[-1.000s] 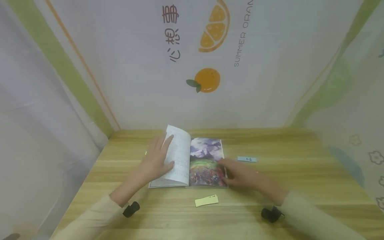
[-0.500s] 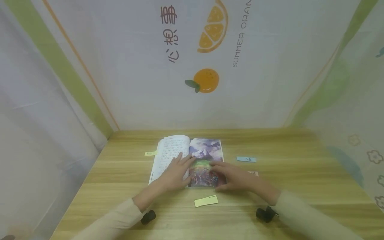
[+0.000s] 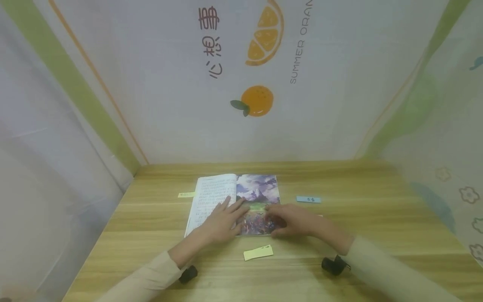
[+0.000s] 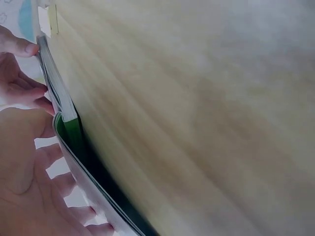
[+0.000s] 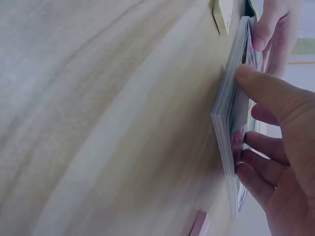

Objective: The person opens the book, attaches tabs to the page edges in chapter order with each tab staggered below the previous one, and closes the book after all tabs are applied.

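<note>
An open book [image 3: 215, 186] lies on the wooden table, text on its left page and a colour painting of clouds and mountain on its right page [image 3: 258, 184]. My left hand [image 3: 222, 222] rests on the left page beside the spine, fingers spread and reaching onto the painting. In the left wrist view its palm [image 4: 24, 167] is over the curved pages. On the painting's lower right rests my right hand [image 3: 294, 220], fingers gently bent. The right wrist view has its thumb [image 5: 261, 86] at the book's near edge and the other fingertips on the page.
A yellow paper tab [image 3: 186, 194] sticks out past the book's left edge. Just in front of the book is a yellow paper slip [image 3: 258, 252]. A blue slip [image 3: 308, 199] with writing lies to the right, and a pinkish pad [image 5: 199, 225] is near the right hand.
My left hand has turned a lifted page down to the left, then moved right to the spine. My right hand has shifted slightly left on the painting. The left pages now lie flatter.
</note>
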The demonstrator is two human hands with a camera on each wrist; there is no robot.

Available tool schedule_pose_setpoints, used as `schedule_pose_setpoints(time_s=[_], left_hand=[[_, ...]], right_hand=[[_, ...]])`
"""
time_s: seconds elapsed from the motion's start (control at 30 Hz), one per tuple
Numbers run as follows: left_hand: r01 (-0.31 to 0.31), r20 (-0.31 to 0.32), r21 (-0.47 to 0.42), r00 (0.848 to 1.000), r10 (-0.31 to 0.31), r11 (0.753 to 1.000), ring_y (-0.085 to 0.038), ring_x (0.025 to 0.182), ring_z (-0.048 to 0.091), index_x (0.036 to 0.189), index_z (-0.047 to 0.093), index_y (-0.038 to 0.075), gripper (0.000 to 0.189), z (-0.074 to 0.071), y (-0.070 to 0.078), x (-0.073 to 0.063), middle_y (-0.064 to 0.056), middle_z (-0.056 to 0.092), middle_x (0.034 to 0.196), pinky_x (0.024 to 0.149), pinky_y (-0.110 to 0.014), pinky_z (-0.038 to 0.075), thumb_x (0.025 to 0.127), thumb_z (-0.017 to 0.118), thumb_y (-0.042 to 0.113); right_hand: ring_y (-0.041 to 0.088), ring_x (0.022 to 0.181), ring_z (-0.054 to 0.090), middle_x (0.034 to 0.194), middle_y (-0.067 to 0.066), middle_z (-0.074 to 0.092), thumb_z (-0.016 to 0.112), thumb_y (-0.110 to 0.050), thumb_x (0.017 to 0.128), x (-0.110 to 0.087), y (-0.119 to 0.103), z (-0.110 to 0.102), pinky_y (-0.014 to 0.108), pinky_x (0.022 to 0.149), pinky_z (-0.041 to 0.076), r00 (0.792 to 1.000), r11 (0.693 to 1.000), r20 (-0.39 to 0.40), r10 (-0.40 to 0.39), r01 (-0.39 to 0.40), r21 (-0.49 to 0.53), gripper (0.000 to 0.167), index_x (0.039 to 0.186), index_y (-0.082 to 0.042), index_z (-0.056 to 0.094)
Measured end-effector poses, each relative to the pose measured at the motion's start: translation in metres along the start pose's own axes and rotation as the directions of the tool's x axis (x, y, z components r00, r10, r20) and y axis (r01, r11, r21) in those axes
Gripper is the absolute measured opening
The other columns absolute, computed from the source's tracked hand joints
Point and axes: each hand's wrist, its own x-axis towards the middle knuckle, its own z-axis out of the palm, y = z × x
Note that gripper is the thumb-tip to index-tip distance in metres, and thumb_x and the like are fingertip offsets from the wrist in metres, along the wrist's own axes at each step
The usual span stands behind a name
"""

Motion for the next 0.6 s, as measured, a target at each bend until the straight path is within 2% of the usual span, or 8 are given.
schedule_pose_setpoints(time_s=[0.17,0.37,0.6], left_hand=[[-0.014,-0.008,0.0,1.0,0.014,1.0,-0.054,0.144,0.017,0.155,0.044,0.014,0.052,0.001,-0.0049,-0.0056,-0.013,0.024,0.165,0.113,-0.068,0.019,0.106,0.051,0.03],[-0.032,-0.016,-0.01,0.999,0.032,0.999,-0.056,0.144,0.017,0.155,0.044,0.013,0.052,0.0017,-0.0074,-0.0083,-0.015,0.024,0.164,0.112,-0.069,0.021,0.106,0.05,0.03],[-0.024,-0.02,-0.021,1.0,0.024,0.999,-0.056,0.144,0.016,0.155,0.043,0.013,0.052,0.0023,-0.0074,-0.0084,-0.015,0.024,0.164,0.112,-0.07,0.02,0.106,0.051,0.029]], right_hand=[[0.008,0.093,0.062,0.116,0.001,0.067,0.081,-0.024,0.087,-0.0024,0.0007,0.0019,0.026,0.085,0.054,1.0,0.999,-0.011,-0.026,0.026,-0.038,0.044,0.125,-0.007,0.066],[0.008,0.09,0.062,0.109,-0.003,0.068,0.08,-0.021,0.088,-0.0072,0.0045,0.0037,0.024,0.081,0.054,0.999,0.999,-0.028,-0.032,0.032,-0.009,0.042,0.125,-0.007,0.065],[0.008,0.085,0.062,0.102,-0.003,0.067,0.078,-0.008,0.086,-0.0081,0.0055,0.0045,0.021,0.077,0.054,0.997,0.999,-0.065,-0.049,0.048,-0.018,0.037,0.121,-0.006,0.067]])
